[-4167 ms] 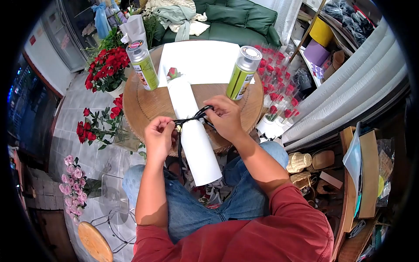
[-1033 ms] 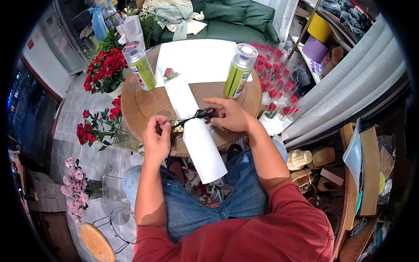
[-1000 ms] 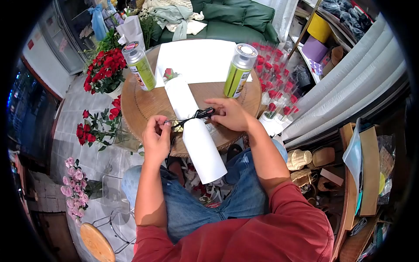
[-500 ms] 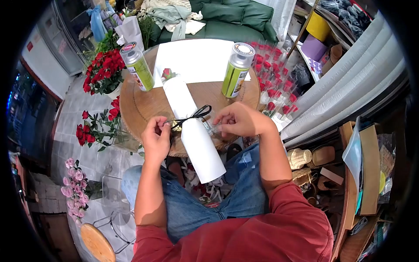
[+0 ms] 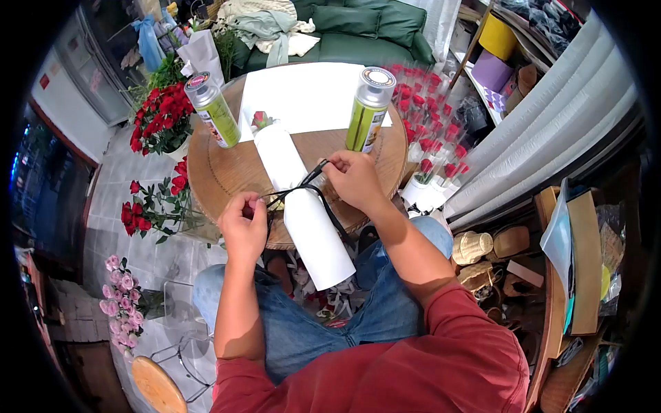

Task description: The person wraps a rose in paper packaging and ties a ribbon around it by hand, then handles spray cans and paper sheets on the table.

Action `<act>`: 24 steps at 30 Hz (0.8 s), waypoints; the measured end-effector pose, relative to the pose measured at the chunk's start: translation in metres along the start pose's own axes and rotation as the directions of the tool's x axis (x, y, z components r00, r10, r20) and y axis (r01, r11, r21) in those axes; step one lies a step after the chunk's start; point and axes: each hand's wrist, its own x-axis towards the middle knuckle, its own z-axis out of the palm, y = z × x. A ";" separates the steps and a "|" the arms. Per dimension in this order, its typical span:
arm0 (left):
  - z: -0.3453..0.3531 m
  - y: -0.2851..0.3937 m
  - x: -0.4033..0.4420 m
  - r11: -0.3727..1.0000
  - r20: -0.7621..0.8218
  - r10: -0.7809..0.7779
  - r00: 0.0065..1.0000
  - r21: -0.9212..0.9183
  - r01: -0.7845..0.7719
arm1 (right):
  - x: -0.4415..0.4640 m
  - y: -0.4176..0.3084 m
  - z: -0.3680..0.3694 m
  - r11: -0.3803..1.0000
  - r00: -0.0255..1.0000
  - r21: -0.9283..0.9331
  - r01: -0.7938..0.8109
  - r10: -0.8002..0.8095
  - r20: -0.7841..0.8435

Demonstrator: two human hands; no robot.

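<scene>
A single red rose [image 5: 261, 120] pokes out of the top of a white paper wrap [image 5: 317, 241], which lies slanted over the near edge of the round wooden table [image 5: 215, 168]. Black ribbon [image 5: 335, 219] goes around the narrow waist of the wrap, with a loop to the upper right and a tail hanging down on the right. My left hand [image 5: 242, 220] pinches the ribbon left of the knot. Between thumb and fingers, my right hand [image 5: 354, 180] grips the ribbon loop and holds it up to the right.
Two green spray cans [image 5: 217, 118] [image 5: 368, 117] stand on the table beside a white sheet [image 5: 303, 93]. Red roses in clear sleeves [image 5: 430, 131] crowd the right side. Red roses [image 5: 162, 113] and pink roses [image 5: 122, 299] stand left, near a stool [image 5: 158, 384]. Behind is a green sofa [image 5: 344, 41].
My right hand has moved up from beside the wrap and now holds the ribbon loop, drawn to the upper right. A black tail now hangs on the right. My left hand stays nearly in place.
</scene>
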 end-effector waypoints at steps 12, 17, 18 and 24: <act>0.010 0.022 0.004 0.369 0.403 -0.311 0.861 -0.783 0.500 | 0.006 -0.020 0.004 0.414 0.850 0.757 -0.505 0.088 0.519; 0.008 0.020 0.007 0.280 0.496 -0.295 0.816 -0.772 0.571 | 0.004 -0.016 0.006 0.434 0.784 0.694 -0.574 0.047 0.619; 0.010 0.016 0.006 0.367 0.488 -0.306 0.817 -0.731 0.575 | 0.002 -0.016 0.009 0.462 0.778 0.670 -0.582 0.077 0.623; 0.018 0.009 0.001 0.514 0.417 -0.368 0.831 -0.654 0.556 | -0.007 -0.013 0.014 0.552 0.794 0.622 -0.556 0.129 0.594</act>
